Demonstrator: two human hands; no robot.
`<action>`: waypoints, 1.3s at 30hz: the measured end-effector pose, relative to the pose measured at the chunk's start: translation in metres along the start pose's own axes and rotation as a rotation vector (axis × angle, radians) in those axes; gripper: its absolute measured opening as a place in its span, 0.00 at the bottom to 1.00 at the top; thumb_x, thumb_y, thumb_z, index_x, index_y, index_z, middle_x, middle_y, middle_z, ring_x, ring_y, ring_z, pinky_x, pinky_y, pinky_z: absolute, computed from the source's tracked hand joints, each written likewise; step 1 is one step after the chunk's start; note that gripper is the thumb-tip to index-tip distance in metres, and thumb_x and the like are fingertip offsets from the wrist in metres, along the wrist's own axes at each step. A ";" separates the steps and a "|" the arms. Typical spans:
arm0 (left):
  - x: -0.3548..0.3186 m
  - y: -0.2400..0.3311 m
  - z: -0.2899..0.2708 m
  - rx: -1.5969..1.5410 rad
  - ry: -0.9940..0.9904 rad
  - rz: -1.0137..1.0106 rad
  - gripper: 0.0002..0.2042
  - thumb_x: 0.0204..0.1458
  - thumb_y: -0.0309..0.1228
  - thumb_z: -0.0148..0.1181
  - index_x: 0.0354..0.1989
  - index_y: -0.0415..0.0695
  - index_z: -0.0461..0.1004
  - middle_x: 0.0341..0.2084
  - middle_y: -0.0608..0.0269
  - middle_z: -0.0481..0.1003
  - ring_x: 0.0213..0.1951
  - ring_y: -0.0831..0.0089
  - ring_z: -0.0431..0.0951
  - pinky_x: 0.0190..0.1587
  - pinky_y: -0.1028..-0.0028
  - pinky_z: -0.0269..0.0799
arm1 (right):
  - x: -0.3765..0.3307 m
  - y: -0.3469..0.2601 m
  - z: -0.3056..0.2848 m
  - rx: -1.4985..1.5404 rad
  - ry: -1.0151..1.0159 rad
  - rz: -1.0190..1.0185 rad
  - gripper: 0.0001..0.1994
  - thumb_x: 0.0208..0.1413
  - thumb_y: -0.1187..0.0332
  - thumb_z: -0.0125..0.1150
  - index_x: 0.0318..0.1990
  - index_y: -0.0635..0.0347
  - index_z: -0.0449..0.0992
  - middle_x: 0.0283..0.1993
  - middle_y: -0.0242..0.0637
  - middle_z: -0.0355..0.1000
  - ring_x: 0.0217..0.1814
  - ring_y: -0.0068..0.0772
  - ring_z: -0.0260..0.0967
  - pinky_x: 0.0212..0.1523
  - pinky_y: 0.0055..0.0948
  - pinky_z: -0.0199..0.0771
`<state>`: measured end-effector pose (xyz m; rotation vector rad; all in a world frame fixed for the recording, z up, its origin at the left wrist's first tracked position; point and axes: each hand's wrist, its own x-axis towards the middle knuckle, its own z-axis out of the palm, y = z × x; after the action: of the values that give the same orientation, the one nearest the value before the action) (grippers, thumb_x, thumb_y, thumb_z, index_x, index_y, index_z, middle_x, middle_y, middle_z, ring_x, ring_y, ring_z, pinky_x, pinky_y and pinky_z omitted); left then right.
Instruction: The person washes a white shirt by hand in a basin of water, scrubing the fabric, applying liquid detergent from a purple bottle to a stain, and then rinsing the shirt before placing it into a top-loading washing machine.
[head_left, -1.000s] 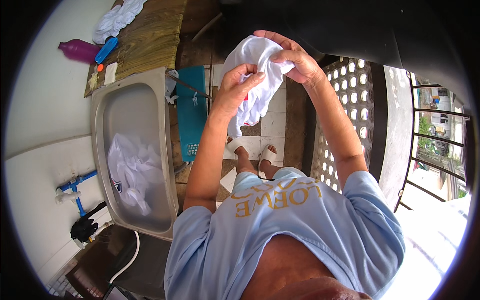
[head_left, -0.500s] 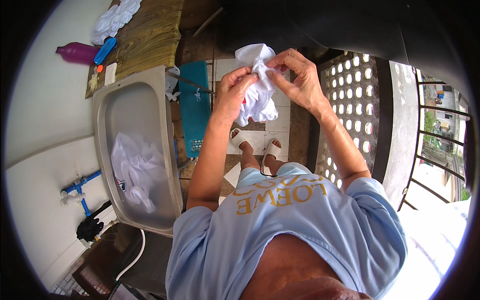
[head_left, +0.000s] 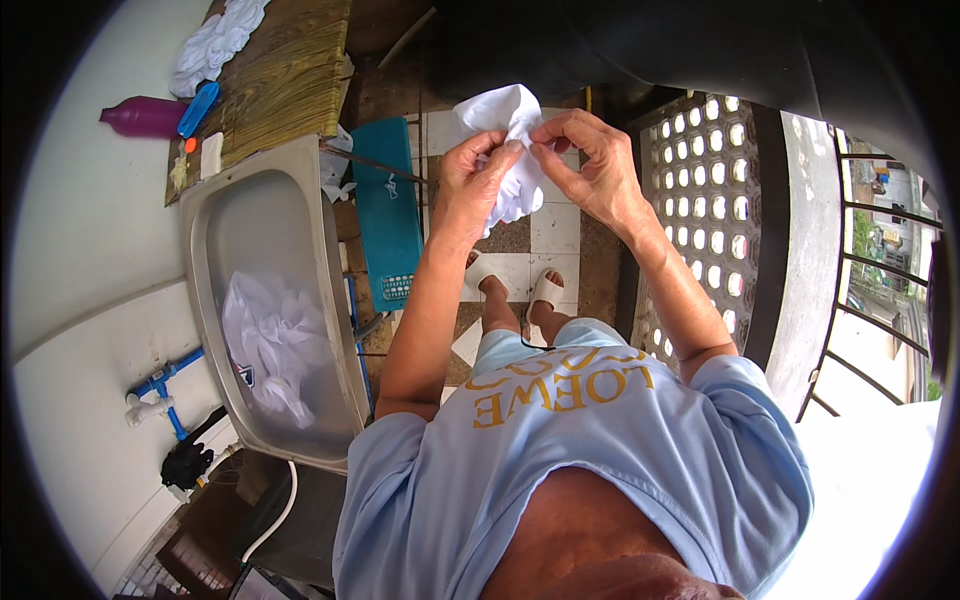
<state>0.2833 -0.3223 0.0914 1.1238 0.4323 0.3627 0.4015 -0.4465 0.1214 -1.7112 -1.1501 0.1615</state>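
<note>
A: What do the hands have?

B: Both grasp the white cloth [head_left: 505,150], held up in the air to the right of the sink [head_left: 270,300], above the tiled floor [head_left: 550,230]. The left hand [head_left: 478,185] pinches a fold between thumb and fingertips; the right hand [head_left: 590,165] pinches the same bunched edge just beside it. The fingers of the two hands nearly touch.

A: How would that cloth handle?

B: Soft and limp, I judge. It sags in loose folds below the fingers and keeps no shape of its own. It looks light. Whether it is wet I cannot tell, though more white laundry [head_left: 270,345] lies in the sink, so it may be damp and a bit heavier and clingier than it looks.

A: Where is it best held?

B: At an edge or corner, as now, with a firm pinch. It will not break, but a loose grip lets it slide out.

A: Anything else near the sink?

B: Beyond the sink, a wooden board [head_left: 285,75] carries another white bundle [head_left: 215,40], with a purple bottle [head_left: 140,117] beside it. A teal washboard [head_left: 388,210] leans just right of the sink.
</note>
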 end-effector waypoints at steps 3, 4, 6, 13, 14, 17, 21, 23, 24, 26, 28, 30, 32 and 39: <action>0.000 0.000 0.002 -0.001 0.014 0.006 0.05 0.54 0.28 0.59 0.34 0.39 0.77 0.27 0.72 0.75 0.28 0.89 0.71 0.29 0.86 0.64 | -0.002 -0.001 0.003 -0.006 0.015 0.024 0.07 0.45 0.75 0.64 0.34 0.64 0.78 0.32 0.41 0.74 0.31 0.36 0.74 0.31 0.32 0.76; 0.000 0.000 0.003 0.002 0.021 0.011 0.05 0.54 0.28 0.60 0.34 0.39 0.77 0.27 0.72 0.75 0.28 0.89 0.71 0.29 0.86 0.65 | -0.002 0.001 0.004 -0.090 0.025 -0.049 0.07 0.44 0.75 0.64 0.34 0.64 0.78 0.32 0.41 0.74 0.31 0.38 0.74 0.31 0.33 0.76; 0.000 -0.003 0.004 0.024 0.068 -0.013 0.05 0.54 0.28 0.60 0.33 0.39 0.77 0.27 0.72 0.75 0.28 0.89 0.70 0.29 0.86 0.65 | -0.004 0.007 0.007 -0.262 0.049 -0.197 0.07 0.43 0.75 0.64 0.33 0.63 0.77 0.30 0.42 0.75 0.31 0.41 0.74 0.32 0.35 0.76; 0.002 -0.021 0.001 -0.058 0.113 -0.080 0.03 0.52 0.27 0.61 0.31 0.40 0.77 0.27 0.71 0.76 0.29 0.87 0.71 0.31 0.84 0.66 | -0.008 0.016 0.015 -0.078 0.000 0.045 0.05 0.47 0.75 0.60 0.32 0.63 0.77 0.30 0.38 0.76 0.29 0.35 0.73 0.35 0.29 0.74; 0.001 -0.023 0.001 -0.082 0.110 -0.076 0.03 0.52 0.27 0.61 0.31 0.40 0.77 0.27 0.70 0.76 0.29 0.87 0.72 0.32 0.84 0.66 | -0.009 0.027 0.017 0.178 0.022 0.200 0.04 0.48 0.76 0.58 0.32 0.63 0.77 0.31 0.37 0.76 0.29 0.31 0.72 0.35 0.26 0.73; -0.002 -0.026 0.000 -0.142 0.119 -0.073 0.04 0.52 0.27 0.61 0.31 0.40 0.77 0.28 0.70 0.77 0.31 0.86 0.73 0.35 0.83 0.67 | -0.008 0.055 0.011 0.831 0.183 0.604 0.03 0.51 0.75 0.56 0.30 0.62 0.76 0.30 0.32 0.74 0.27 0.19 0.66 0.33 0.20 0.67; -0.003 -0.028 -0.005 -0.161 0.140 -0.083 0.05 0.52 0.28 0.61 0.33 0.39 0.77 0.29 0.68 0.78 0.33 0.84 0.75 0.37 0.82 0.69 | -0.031 0.087 0.001 0.888 0.242 0.791 0.03 0.52 0.72 0.56 0.28 0.57 0.74 0.25 0.28 0.71 0.24 0.18 0.62 0.28 0.19 0.62; -0.002 -0.026 -0.006 -0.163 0.141 -0.082 0.06 0.52 0.28 0.61 0.35 0.39 0.78 0.30 0.67 0.78 0.33 0.83 0.76 0.38 0.81 0.70 | -0.050 0.113 -0.006 0.892 0.202 0.816 0.05 0.53 0.71 0.54 0.26 0.57 0.73 0.22 0.27 0.68 0.22 0.17 0.59 0.25 0.20 0.58; -0.003 -0.024 -0.005 -0.166 0.142 -0.081 0.06 0.52 0.28 0.61 0.36 0.39 0.78 0.30 0.67 0.78 0.34 0.82 0.76 0.39 0.81 0.70 | -0.057 0.123 -0.006 0.781 0.139 0.831 0.04 0.54 0.72 0.54 0.29 0.57 0.73 0.24 0.27 0.68 0.24 0.18 0.61 0.26 0.20 0.60; -0.002 -0.020 -0.003 -0.169 0.141 -0.073 0.07 0.52 0.28 0.62 0.36 0.39 0.78 0.31 0.66 0.78 0.34 0.82 0.76 0.39 0.81 0.70 | -0.067 0.132 -0.005 0.559 0.013 0.860 0.03 0.55 0.73 0.52 0.34 0.58 0.73 0.27 0.28 0.69 0.27 0.20 0.64 0.28 0.21 0.64; 0.001 -0.011 0.001 -0.170 0.136 -0.059 0.08 0.51 0.28 0.63 0.37 0.39 0.78 0.31 0.66 0.78 0.35 0.82 0.76 0.40 0.82 0.70 | -0.076 0.128 0.008 0.223 -0.057 0.624 0.12 0.54 0.76 0.49 0.45 0.58 0.72 0.36 0.32 0.71 0.38 0.23 0.67 0.35 0.22 0.69; 0.001 0.007 0.003 -0.161 0.102 -0.013 0.08 0.51 0.28 0.63 0.38 0.39 0.78 0.31 0.66 0.78 0.36 0.82 0.77 0.40 0.82 0.71 | -0.075 0.120 0.010 -0.003 -0.199 0.466 0.17 0.51 0.77 0.49 0.51 0.58 0.71 0.41 0.35 0.71 0.43 0.23 0.68 0.38 0.23 0.70; 0.006 0.025 -0.004 -0.155 0.031 0.031 0.07 0.52 0.27 0.62 0.38 0.40 0.78 0.31 0.66 0.79 0.35 0.82 0.77 0.39 0.82 0.71 | -0.068 0.113 0.005 -0.048 -0.345 0.553 0.21 0.49 0.77 0.50 0.54 0.58 0.69 0.46 0.40 0.71 0.45 0.28 0.70 0.41 0.26 0.72; 0.028 0.134 -0.001 -0.007 -0.112 0.205 0.13 0.54 0.31 0.58 0.46 0.38 0.73 0.38 0.59 0.77 0.40 0.71 0.78 0.44 0.72 0.75 | -0.068 0.133 0.058 -0.157 -0.387 0.224 0.31 0.51 0.63 0.61 0.64 0.52 0.59 0.63 0.55 0.58 0.51 0.47 0.71 0.53 0.36 0.73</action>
<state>0.2981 -0.2555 0.2104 1.1790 0.2175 0.4777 0.4127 -0.4612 -0.0382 -2.0047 -1.2713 0.5748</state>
